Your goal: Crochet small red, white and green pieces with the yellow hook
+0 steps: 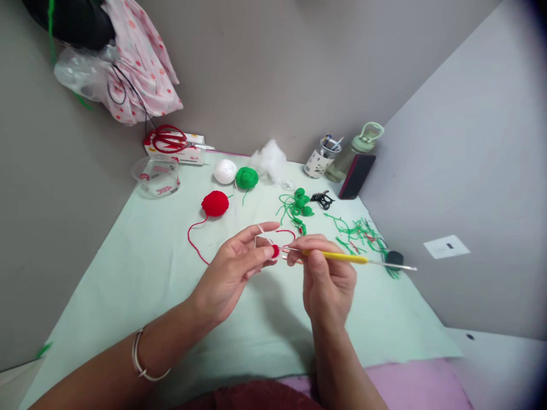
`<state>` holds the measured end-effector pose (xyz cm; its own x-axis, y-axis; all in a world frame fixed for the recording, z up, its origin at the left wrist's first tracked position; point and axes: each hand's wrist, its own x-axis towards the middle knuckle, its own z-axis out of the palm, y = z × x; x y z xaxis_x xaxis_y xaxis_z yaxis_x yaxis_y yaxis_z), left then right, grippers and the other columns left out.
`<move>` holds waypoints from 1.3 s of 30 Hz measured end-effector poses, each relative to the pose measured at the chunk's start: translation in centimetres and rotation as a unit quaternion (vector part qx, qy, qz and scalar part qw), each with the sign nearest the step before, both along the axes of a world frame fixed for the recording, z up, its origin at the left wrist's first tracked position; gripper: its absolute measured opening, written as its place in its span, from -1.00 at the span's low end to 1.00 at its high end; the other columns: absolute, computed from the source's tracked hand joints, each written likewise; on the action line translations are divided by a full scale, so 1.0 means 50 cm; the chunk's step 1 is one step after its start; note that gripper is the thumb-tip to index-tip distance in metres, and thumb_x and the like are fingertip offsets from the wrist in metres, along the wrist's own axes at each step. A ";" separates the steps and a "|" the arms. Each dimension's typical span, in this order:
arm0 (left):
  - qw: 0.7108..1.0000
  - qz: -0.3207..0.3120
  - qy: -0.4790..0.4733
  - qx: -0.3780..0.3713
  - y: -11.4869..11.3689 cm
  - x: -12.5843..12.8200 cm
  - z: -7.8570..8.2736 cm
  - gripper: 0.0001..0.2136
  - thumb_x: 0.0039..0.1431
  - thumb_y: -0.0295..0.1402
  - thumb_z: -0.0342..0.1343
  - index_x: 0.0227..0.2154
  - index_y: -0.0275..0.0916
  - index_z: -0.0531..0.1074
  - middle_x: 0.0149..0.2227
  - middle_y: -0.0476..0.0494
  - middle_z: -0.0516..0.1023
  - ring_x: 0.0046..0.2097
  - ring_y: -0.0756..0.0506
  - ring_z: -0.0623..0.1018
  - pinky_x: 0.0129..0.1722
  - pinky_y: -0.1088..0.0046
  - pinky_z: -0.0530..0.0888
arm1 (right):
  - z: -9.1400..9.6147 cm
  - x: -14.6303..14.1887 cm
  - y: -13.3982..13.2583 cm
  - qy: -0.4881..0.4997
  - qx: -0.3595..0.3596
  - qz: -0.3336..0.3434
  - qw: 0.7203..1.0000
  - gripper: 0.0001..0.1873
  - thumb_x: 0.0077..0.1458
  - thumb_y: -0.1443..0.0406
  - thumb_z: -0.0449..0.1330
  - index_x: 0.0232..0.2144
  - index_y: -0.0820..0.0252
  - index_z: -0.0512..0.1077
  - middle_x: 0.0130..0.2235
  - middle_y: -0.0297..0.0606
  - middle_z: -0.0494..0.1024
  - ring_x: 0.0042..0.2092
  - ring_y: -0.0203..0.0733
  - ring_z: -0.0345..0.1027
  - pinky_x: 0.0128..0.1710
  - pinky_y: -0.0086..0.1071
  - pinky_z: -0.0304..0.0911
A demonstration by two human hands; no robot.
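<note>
Between the thumb and fingers of my left hand (233,265) is a small red and white crochet piece (276,250). White yarn (261,229) runs over that hand's raised index finger. My right hand (329,279) grips a crochet hook (335,257) by its yellow handle, and its metal tip points left at the piece. A red yarn ball (215,204) lies beyond my left hand, its strand trailing down behind the hand. Farther back sit a white yarn ball (225,171) and a green yarn ball (247,178).
Small green crocheted pieces (301,202) lie near a black claw clip (323,200). Green yarn scraps (361,233) are at right. A phone (357,176), bottle (348,156) and pen cup (321,159) stand behind. White stuffing (270,161), a plastic tub (158,179) and red scissors (171,139) line the back.
</note>
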<state>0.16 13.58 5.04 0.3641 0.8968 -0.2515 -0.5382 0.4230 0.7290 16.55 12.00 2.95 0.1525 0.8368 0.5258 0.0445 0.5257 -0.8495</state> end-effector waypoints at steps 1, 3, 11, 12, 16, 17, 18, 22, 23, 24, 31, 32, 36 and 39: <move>1.000 0.003 0.018 0.012 -0.001 0.001 -0.001 -0.65 0.17 -0.36 0.39 0.03 -0.16 0.62 -0.45 0.12 0.44 -0.48 0.10 0.18 -0.07 0.40 0.40 | 0.000 -0.001 0.001 -0.005 -0.007 0.011 1.000 -0.80 0.39 0.29 0.19 -0.17 0.02 0.64 -0.26 -0.27 0.65 -0.30 -0.20 0.49 -0.27 -0.24 0.41; 0.998 0.010 0.054 0.028 -0.002 0.002 -0.004 -0.66 0.17 -0.33 0.38 0.02 -0.14 0.63 -0.39 0.07 0.48 -0.42 0.07 0.25 -0.19 0.43 0.33 | -0.001 -0.003 -0.002 -0.018 -0.012 0.002 1.000 -0.80 0.38 0.30 0.20 -0.17 0.02 0.65 -0.22 -0.26 0.68 -0.29 -0.20 0.49 -0.25 -0.23 0.42; 0.996 0.029 0.081 0.038 0.005 -0.008 0.001 -0.67 0.14 -0.34 0.39 -0.01 -0.14 0.65 -0.36 0.03 0.47 -0.40 0.06 0.25 -0.35 0.43 0.20 | 0.009 0.005 -0.006 0.043 -0.024 -0.019 0.999 -0.82 0.36 0.25 0.22 -0.25 0.08 0.64 -0.38 -0.29 0.58 -0.40 -0.22 0.44 -0.38 -0.28 0.37; 0.996 0.029 0.077 0.036 0.003 -0.007 0.003 -0.67 0.15 -0.34 0.38 0.00 -0.13 0.65 -0.36 0.03 0.47 -0.42 0.07 0.22 -0.36 0.43 0.19 | 0.010 0.006 -0.004 0.063 -0.035 0.004 0.997 -0.80 0.36 0.23 0.22 -0.26 0.09 0.64 -0.38 -0.29 0.57 -0.42 -0.24 0.42 -0.40 -0.29 0.37; 0.996 0.013 0.075 0.054 -0.006 0.003 -0.001 -0.69 0.20 -0.33 0.36 0.01 -0.10 0.65 -0.35 0.01 0.50 -0.35 0.03 0.33 -0.33 0.44 0.25 | 0.005 0.001 0.002 0.022 -0.018 0.032 0.999 -0.82 0.37 0.27 0.21 -0.19 0.03 0.65 -0.26 -0.25 0.66 -0.27 -0.19 0.51 -0.28 -0.27 0.45; 0.996 0.011 0.073 0.059 -0.009 0.006 -0.003 -0.69 0.20 -0.33 0.37 0.01 -0.09 0.65 -0.35 0.00 0.51 -0.31 0.02 0.37 -0.31 0.45 0.27 | 0.003 -0.001 0.000 -0.007 -0.003 0.020 1.000 -0.81 0.38 0.30 0.21 -0.16 0.01 0.65 -0.23 -0.24 0.68 -0.21 -0.16 0.54 -0.23 -0.26 0.46; 0.996 0.014 0.068 0.063 -0.010 0.009 -0.005 -0.68 0.18 -0.33 0.39 0.01 -0.07 0.65 -0.34 0.01 0.51 -0.29 0.01 0.40 -0.30 0.45 0.28 | 0.001 -0.005 -0.003 -0.036 0.010 0.007 0.999 -0.78 0.38 0.33 0.19 -0.13 -0.01 0.65 -0.21 -0.24 0.70 -0.18 -0.15 0.55 -0.21 -0.25 0.47; 0.998 0.026 0.042 0.040 -0.009 0.015 -0.011 -0.62 0.12 -0.30 0.46 0.02 -0.09 0.65 -0.37 0.04 0.49 -0.35 0.05 0.35 -0.29 0.49 0.31 | -0.012 -0.017 -0.017 -0.182 0.091 -0.083 0.976 -0.64 0.30 0.46 0.24 -0.01 -0.08 0.63 -0.16 -0.25 0.68 -0.18 -0.14 0.56 -0.23 -0.25 0.49; 0.999 0.013 0.032 0.022 -0.007 0.014 -0.012 -0.62 0.13 -0.28 0.46 0.03 -0.12 0.65 -0.39 0.05 0.47 -0.39 0.07 0.31 -0.31 0.50 0.30 | -0.015 -0.018 -0.019 -0.219 0.120 -0.109 0.962 -0.59 0.26 0.48 0.27 0.01 -0.10 0.63 -0.12 -0.23 0.68 -0.14 -0.12 0.57 -0.22 -0.24 0.49; 1.000 -0.002 0.018 0.002 -0.005 0.013 -0.013 -0.62 0.14 -0.27 0.45 0.03 -0.16 0.65 -0.42 0.06 0.44 -0.42 0.08 0.26 -0.32 0.51 0.31 | -0.017 -0.017 -0.021 -0.244 0.144 -0.129 0.950 -0.56 0.23 0.50 0.29 0.03 -0.12 0.63 -0.09 -0.22 0.67 -0.11 -0.10 0.57 -0.20 -0.23 0.49; 1.000 0.005 -0.015 -0.012 0.007 0.000 -0.009 -0.68 0.16 -0.38 0.42 -0.01 -0.19 0.66 -0.39 0.08 0.45 -0.42 0.10 0.31 -0.05 0.43 0.43 | -0.004 0.003 -0.001 -0.016 0.010 -0.046 0.999 -0.79 0.39 0.31 0.18 -0.16 0.00 0.63 -0.35 -0.31 0.60 -0.33 -0.20 0.45 -0.28 -0.25 0.39; 1.000 0.013 0.006 0.010 0.005 0.000 -0.008 -0.67 0.17 -0.37 0.41 0.01 -0.16 0.65 -0.36 0.06 0.48 -0.37 0.08 0.38 -0.10 0.46 0.42 | -0.003 0.002 0.002 0.003 -0.004 -0.026 1.000 -0.80 0.39 0.28 0.18 -0.18 0.00 0.63 -0.36 -0.32 0.59 -0.33 -0.20 0.44 -0.26 -0.25 0.39; 0.998 0.017 0.044 0.052 -0.004 0.004 -0.003 -0.61 0.18 -0.36 0.41 0.07 -0.10 0.60 -0.33 0.04 0.53 -0.25 0.02 0.47 -0.21 0.47 0.36 | -0.007 -0.002 0.005 -0.016 -0.009 0.007 1.000 -0.83 0.36 0.27 0.23 -0.17 -0.03 0.65 -0.26 -0.28 0.65 -0.20 -0.14 0.49 -0.14 -0.19 0.41; 0.999 -0.008 0.022 0.024 -0.007 0.005 -0.002 -0.50 0.18 -0.39 0.41 0.18 -0.13 0.53 -0.34 0.04 0.55 -0.26 0.01 0.46 -0.16 0.45 0.36 | -0.012 -0.001 0.003 -0.014 -0.011 0.011 1.000 -0.83 0.36 0.27 0.23 -0.16 -0.02 0.66 -0.28 -0.27 0.65 -0.19 -0.13 0.50 -0.15 -0.18 0.42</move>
